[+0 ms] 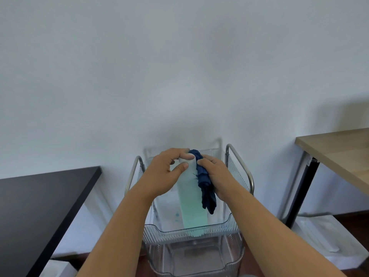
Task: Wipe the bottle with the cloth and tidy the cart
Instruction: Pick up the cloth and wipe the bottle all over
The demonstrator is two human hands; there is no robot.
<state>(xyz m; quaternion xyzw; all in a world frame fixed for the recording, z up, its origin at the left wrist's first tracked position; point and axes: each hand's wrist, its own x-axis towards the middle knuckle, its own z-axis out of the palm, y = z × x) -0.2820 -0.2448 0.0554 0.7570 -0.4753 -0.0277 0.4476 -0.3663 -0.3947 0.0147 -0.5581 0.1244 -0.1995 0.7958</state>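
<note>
Hands (191, 172) over cart (191, 228), white wall (179, 66)

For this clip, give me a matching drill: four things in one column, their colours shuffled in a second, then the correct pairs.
Things:
1. bottle
2. cloth
3. left table
4. right table

Colours:
A. black
B. dark blue
C. light wood
D. pale green with a white cap

Pairs: 1-D, 2-B, 3-A, 4-C

The left hand grips the bottle near its cap; the right hand holds the cloth against it, over the clear cart.
</note>
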